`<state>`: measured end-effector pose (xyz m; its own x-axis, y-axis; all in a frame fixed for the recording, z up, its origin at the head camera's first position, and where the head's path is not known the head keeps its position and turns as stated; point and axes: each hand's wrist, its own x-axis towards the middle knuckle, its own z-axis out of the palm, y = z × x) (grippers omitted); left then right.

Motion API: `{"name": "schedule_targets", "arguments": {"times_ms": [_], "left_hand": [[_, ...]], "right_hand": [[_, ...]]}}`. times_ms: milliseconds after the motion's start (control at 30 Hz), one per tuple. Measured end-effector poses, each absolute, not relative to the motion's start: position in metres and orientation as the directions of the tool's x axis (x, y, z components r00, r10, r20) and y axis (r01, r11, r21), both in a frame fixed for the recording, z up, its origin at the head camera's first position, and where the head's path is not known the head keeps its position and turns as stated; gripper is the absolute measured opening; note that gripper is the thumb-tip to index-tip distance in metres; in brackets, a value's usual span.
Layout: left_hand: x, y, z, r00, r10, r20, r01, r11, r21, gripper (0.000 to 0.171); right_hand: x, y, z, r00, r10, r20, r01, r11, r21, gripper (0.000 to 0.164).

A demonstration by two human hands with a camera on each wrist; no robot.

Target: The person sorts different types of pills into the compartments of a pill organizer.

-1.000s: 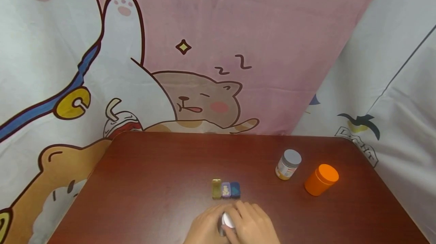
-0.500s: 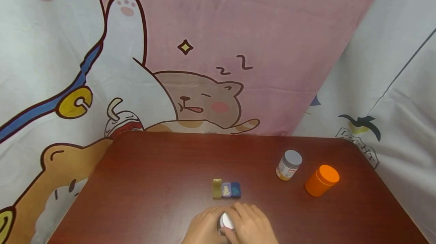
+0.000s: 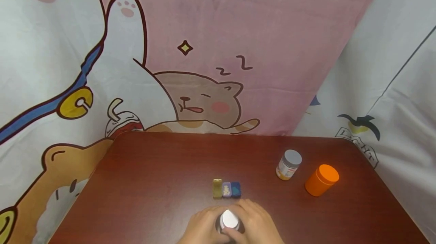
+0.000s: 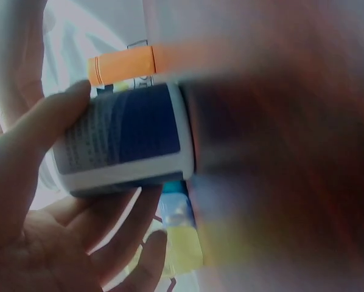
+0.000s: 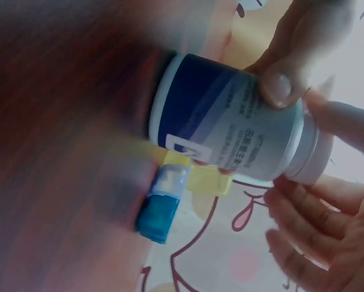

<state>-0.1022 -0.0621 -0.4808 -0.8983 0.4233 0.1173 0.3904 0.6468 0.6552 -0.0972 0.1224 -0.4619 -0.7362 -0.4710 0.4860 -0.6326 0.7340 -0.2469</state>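
A white-capped pill bottle with a blue and grey label (image 5: 231,115) stands upright on the table at the front middle. My left hand (image 3: 201,226) grips its body, thumb on one side and fingers on the other. On the white cap (image 5: 313,149), the thumb and fingers of my right hand (image 5: 328,225) hold the sides. From above, the cap's top shows between both hands in the head view. Just beyond the hands lies a small pill case (image 3: 226,190) with yellow, lavender and dark blue sections. The yellow section's lid is raised.
At the right of the brown table (image 3: 153,172) stand a grey-lidded jar (image 3: 288,165) and an orange jar (image 3: 321,180), side by side. A cartoon-printed cloth (image 3: 272,28) hangs behind the table's far edge.
My right hand has shifted and turned slightly on the cap, and more of the cap's top shows between the hands. The pill case and both jars have stayed in place.
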Motion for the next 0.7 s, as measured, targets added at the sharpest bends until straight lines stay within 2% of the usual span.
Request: {"name": "schedule_targets", "arguments": {"times_ms": [133, 467, 700], "left_hand": [[-0.104, -0.064, -0.480, -0.892, 0.438, 0.107, 0.395, 0.645, 0.654, 0.054], [-0.107, -0.065, -0.482, -0.885, 0.451, 0.118, 0.409, 0.630, 0.660, 0.043], [-0.108, -0.066, -0.483, -0.873, 0.468, 0.138, 0.439, 0.627, 0.644, 0.042]], "right_hand": [[-0.102, 0.125, -0.464, -0.713, -0.494, 0.499, -0.679, 0.663, -0.314, 0.037], [-0.111, 0.128, -0.469, -0.570, -0.551, 0.609, -0.796, 0.556, -0.241, 0.036], [-0.115, 0.131, -0.468, -0.531, -0.589, 0.609, -0.830, 0.507, -0.233, 0.035]]}}
